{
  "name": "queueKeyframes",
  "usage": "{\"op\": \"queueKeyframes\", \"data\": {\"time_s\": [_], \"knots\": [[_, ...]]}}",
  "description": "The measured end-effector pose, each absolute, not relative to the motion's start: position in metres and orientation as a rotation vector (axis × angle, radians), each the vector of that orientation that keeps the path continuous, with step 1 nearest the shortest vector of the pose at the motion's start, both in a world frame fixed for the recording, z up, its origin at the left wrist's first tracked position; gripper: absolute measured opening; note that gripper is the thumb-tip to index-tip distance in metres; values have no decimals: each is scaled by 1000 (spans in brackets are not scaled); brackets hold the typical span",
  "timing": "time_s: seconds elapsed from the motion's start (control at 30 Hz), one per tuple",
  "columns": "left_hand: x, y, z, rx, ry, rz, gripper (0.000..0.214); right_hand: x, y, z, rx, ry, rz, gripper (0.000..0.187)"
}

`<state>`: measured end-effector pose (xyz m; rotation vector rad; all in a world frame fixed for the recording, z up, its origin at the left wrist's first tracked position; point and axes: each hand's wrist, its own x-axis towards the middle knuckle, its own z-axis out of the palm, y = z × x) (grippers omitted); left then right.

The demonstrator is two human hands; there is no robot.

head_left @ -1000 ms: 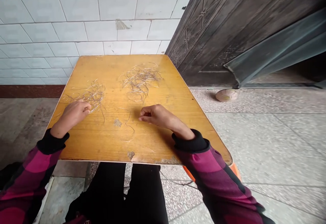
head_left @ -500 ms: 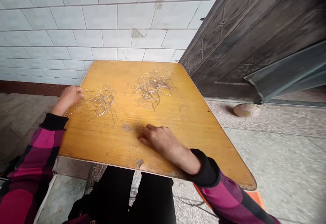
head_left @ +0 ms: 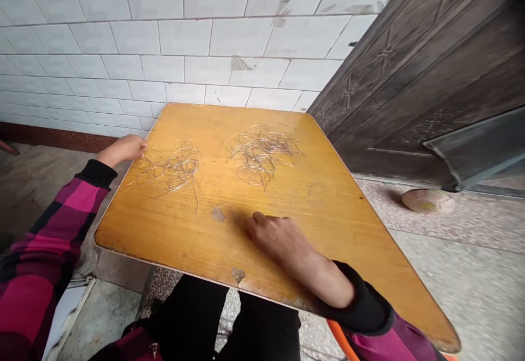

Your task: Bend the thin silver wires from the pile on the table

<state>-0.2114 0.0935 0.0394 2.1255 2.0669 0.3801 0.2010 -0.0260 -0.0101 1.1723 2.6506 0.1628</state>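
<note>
table [head_left: 328,202] before wall [head_left: 184,38], left strand pile [head_left: 180,169] on table's left, right strand pile [head_left: 266,150] toward back, left hand [head_left: 127,147] at left edge beside left pile, right hand [head_left: 281,235] in front of right pile, door [head_left: 410,76] at right, floor [head_left: 471,279] below

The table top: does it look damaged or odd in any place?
Yes. The table top has a rough, greyish patch left of the right hand and a chipped-looking spot at its near edge; both interrupt the otherwise smooth yellow surface.
</note>
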Motion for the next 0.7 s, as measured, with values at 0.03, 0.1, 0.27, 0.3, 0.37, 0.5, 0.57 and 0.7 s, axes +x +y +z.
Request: {"op": "queueKeyframes", "data": {"time_s": [0.03,0.1,0.27,0.3,0.37,0.5,0.57,0.7], "knots": [[-210,95,37,2172,2061,267,12,202,-25,-11,1153,2665,173,24],[-208,100,34,2263,2058,133,11,203,-22,-12,1126,2687,183,23],[-182,129,30,2315,1994,322,11,205,-15,-12,1169,2638,192,23],[-173,136,28,2315,1977,332,11,207,-13,-11,1184,2631,192,23],[-157,147,24,2328,1944,335,11,210,-9,-10,1229,2621,191,23],[-134,164,19,2357,1914,356,16,222,9,-8,1472,2585,232,24],[-131,172,19,2349,1931,374,20,230,24,-8,1641,2587,262,26],[-130,187,19,2257,1979,346,12,244,63,-10,1976,2592,293,27]]}}
